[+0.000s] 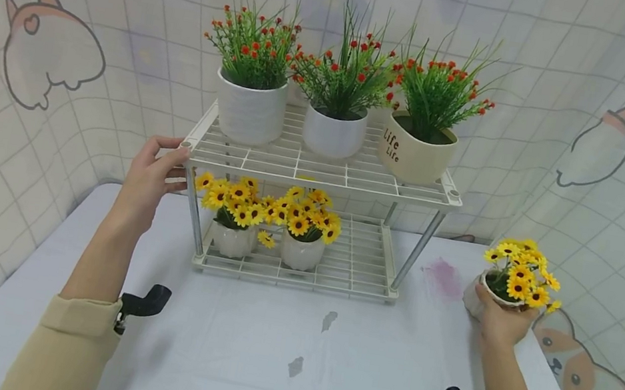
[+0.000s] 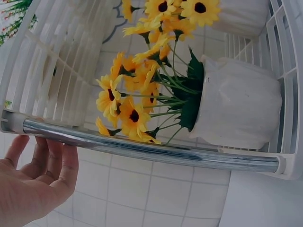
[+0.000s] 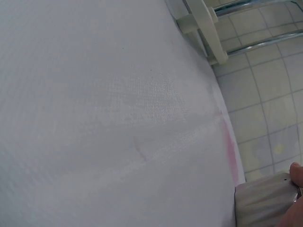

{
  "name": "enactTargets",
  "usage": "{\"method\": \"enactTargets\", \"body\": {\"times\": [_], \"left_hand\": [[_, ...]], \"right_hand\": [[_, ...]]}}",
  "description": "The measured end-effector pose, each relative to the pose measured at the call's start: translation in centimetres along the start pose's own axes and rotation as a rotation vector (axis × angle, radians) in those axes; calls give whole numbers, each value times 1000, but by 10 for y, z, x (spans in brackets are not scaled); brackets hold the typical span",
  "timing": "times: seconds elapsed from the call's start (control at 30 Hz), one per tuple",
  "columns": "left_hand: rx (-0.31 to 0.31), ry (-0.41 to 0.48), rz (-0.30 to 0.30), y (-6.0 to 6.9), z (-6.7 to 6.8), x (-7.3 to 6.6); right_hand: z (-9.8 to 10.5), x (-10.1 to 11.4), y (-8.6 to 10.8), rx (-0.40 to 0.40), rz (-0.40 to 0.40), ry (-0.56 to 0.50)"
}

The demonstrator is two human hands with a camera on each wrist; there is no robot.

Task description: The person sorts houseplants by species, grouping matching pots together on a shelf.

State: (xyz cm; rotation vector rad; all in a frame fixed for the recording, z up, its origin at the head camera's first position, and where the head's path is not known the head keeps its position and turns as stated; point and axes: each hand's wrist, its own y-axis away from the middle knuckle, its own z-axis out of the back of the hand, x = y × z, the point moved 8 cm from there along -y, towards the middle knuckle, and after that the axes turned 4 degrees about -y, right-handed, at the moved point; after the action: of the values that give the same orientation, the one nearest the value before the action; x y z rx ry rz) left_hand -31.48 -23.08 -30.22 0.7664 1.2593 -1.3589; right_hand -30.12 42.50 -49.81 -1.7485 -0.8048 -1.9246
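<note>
A white two-tier wire rack (image 1: 315, 175) stands on the table. My left hand (image 1: 153, 174) holds its upper left front corner, fingertips against the metal post (image 2: 151, 153) in the left wrist view. Away to the right, my right hand (image 1: 506, 322) grips a white pot of yellow sunflowers (image 1: 522, 273) near the table's right edge. Only part of that hand (image 3: 294, 198) and the pot (image 3: 262, 201) shows in the right wrist view. On the lower shelf, two similar sunflower pots stand side by side, the left one (image 1: 233, 240) and the right one (image 1: 302, 252).
On the upper shelf stand three pots of red-flowered grass: a large white pot (image 1: 249, 111), a smaller white pot (image 1: 334, 132) and a cream pot (image 1: 418, 150) with lettering. The lower shelf's right part (image 1: 364, 256) shows bare wire. A tiled-pattern curtain (image 1: 144, 62) hangs behind the table.
</note>
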Motion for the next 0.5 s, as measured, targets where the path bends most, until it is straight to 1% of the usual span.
{"method": "enactTargets", "body": {"times": [0.17, 0.27, 0.4, 0.5], "left_hand": [[5, 9, 9, 1, 0, 1], [6, 8, 10, 1, -1, 1], [3, -2, 5, 0, -1, 0], [-1, -9, 2, 0, 0, -1]], "right_hand": [[3, 0, 5, -10, 20, -23], [6, 0, 9, -13, 14, -45], [7, 2, 17, 16, -4, -101], [7, 6, 27, 53, -6, -99]]}}
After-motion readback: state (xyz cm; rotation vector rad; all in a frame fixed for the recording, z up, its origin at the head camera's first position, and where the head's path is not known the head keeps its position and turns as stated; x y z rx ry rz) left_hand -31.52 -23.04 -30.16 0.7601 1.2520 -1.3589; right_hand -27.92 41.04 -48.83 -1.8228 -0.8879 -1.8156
